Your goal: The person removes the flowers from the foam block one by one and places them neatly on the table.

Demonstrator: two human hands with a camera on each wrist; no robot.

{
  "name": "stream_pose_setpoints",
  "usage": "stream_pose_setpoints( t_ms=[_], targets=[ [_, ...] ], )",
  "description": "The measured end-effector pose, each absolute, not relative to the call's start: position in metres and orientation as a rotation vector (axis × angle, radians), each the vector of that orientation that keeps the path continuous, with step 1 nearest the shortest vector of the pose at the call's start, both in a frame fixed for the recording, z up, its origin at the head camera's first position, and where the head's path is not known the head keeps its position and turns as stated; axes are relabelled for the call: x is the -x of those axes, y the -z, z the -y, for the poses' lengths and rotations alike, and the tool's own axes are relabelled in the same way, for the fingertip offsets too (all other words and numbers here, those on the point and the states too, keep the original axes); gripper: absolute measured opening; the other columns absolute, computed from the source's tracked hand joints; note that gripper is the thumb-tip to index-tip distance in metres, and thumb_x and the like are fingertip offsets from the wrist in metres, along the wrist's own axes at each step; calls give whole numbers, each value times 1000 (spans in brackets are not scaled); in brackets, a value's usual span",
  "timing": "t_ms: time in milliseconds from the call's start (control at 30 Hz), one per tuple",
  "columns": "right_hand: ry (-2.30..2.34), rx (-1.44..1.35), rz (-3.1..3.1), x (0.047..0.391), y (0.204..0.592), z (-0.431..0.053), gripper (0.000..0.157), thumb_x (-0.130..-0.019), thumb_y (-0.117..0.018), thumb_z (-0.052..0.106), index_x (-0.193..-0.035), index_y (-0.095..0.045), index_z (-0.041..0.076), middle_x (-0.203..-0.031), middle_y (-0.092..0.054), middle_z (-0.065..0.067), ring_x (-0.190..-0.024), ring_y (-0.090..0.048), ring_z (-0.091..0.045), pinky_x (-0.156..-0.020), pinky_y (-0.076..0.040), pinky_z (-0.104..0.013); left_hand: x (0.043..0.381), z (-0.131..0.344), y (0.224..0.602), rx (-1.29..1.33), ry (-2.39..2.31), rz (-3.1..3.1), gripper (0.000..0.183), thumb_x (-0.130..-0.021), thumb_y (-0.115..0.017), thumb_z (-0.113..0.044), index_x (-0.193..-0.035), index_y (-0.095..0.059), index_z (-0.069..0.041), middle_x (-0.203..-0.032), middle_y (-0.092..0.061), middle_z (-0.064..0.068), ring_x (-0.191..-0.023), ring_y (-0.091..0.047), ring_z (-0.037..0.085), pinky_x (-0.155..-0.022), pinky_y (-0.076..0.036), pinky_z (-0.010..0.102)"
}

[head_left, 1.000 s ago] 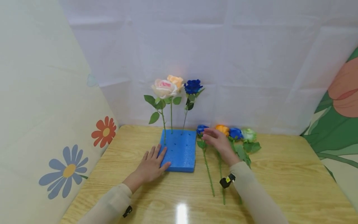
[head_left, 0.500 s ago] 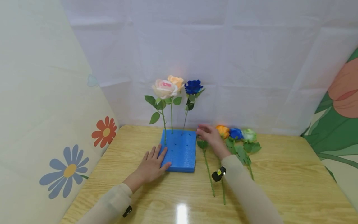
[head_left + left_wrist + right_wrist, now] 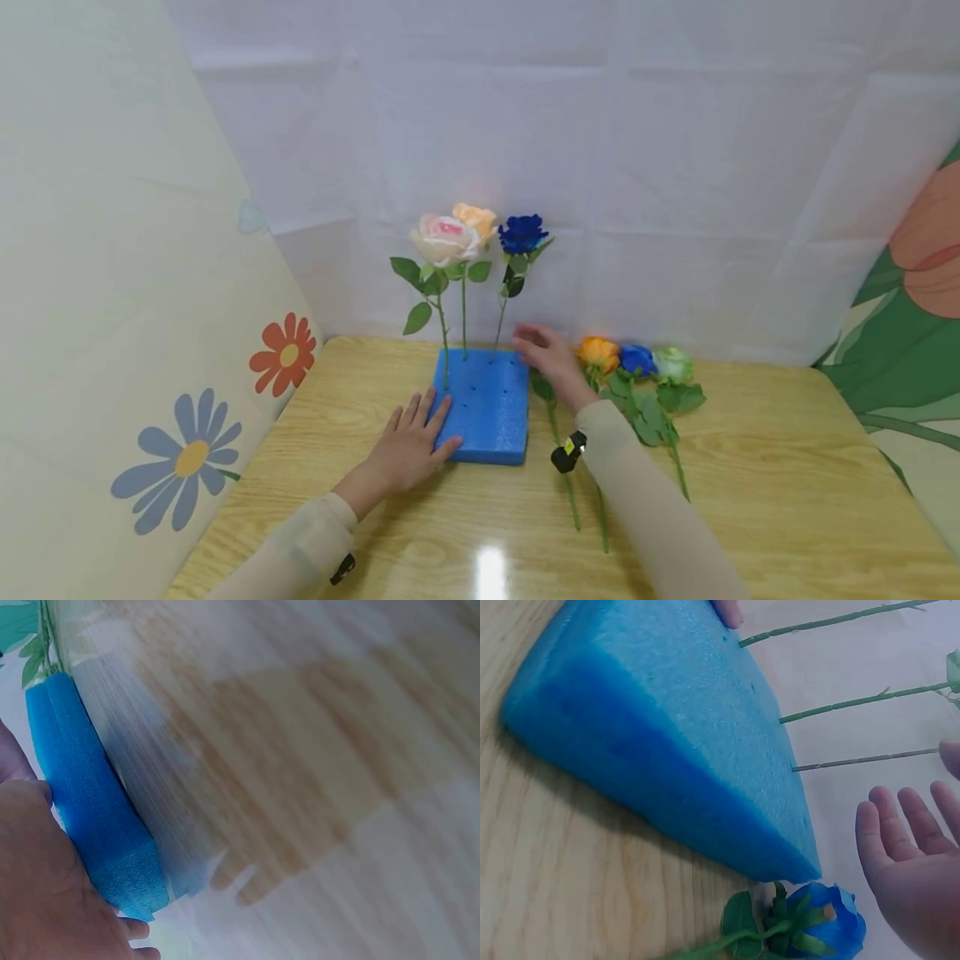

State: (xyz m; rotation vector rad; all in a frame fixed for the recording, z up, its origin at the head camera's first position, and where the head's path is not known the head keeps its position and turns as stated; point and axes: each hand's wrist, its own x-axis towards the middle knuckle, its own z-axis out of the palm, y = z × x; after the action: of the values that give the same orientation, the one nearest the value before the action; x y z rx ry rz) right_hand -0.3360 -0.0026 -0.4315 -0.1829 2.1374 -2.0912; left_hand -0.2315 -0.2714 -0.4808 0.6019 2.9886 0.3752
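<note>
A blue foam block [image 3: 491,429] with small holes lies on the table. Three artificial roses stand upright in it: a pale pink rose [image 3: 444,240], a peach rose [image 3: 478,220] and a dark blue rose [image 3: 523,234]. My left hand [image 3: 408,450] rests with spread fingers on the block's left edge. Beyond the block's back right corner, my right hand [image 3: 551,360] is raised near the dark blue rose's thin stem. Its fingers are loosely extended and hold nothing. Below it a blue rose [image 3: 840,922] lies beside the block, its bloom hidden behind the hand in the head view.
On the table's right side lie an orange rose [image 3: 598,354], another blue rose [image 3: 638,360] and a pale green rose [image 3: 673,364], stems toward the front. A white cloth [image 3: 675,167] hangs behind the wooden table [image 3: 787,467].
My right hand has moved left, from over the lying roses to the block's back right corner. The left hand and the standing roses have stayed in place.
</note>
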Motion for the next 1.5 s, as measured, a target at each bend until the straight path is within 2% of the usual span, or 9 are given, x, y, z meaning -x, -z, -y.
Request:
stream_pose_setpoints(
  t_ms=[233,667,1000,1233,1400,1500],
  targets=[
    [2046,206,-2157,342,428,12,48,-100,-66,27,-144,-54,12,-144,-56,-4,-130,-56,-24,-107,-47,-40,230,271,482,-602,-368,-3008,78,-105,-33,-62,-162,-21,-10,-169,-8,19,-153,-12,46,-119,-14,67],
    [2117,176,-2141,354,432,32,46,-100,-64,13,-145,-54,9,-141,-58,-15,-127,-58,-30,-104,-50,-44,228,267,476,-563,-311,-2963,77,-105,-33,-61,-163,-19,-11,-169,-6,20,-154,-10,46,-120,-13,65],
    [2181,123,-2180,355,429,43,35,-97,-68,9,-132,-63,3,-127,-66,-17,-116,-65,-29,-99,-53,-41,228,266,474,-564,-287,-2990,77,-105,-33,-61,-162,-22,-10,-169,-8,20,-153,-12,46,-119,-15,65],
    [2241,64,-2130,358,425,46,27,-99,-67,13,-123,-67,0,-115,-69,-15,-105,-67,-26,-96,-55,-40,228,267,472,-568,-282,-2978,78,-105,-32,-61,-163,-20,-11,-169,-7,20,-153,-11,46,-120,-14,65],
    [2321,69,-2075,358,419,43,28,-100,-65,10,-124,-67,-3,-116,-69,-22,-102,-68,-27,-99,-53,-48,229,268,474,-572,-307,-2987,77,-105,-33,-61,-163,-21,-12,-169,-8,20,-153,-11,46,-120,-14,65],
    [2350,60,-2063,357,415,42,28,-100,-65,11,-124,-68,-2,-118,-68,-25,-101,-68,-23,-98,-54,-45,229,269,478,-583,-311,-2998,77,-105,-32,-62,-163,-20,-13,-169,-8,19,-153,-12,45,-120,-14,65]
  ],
)
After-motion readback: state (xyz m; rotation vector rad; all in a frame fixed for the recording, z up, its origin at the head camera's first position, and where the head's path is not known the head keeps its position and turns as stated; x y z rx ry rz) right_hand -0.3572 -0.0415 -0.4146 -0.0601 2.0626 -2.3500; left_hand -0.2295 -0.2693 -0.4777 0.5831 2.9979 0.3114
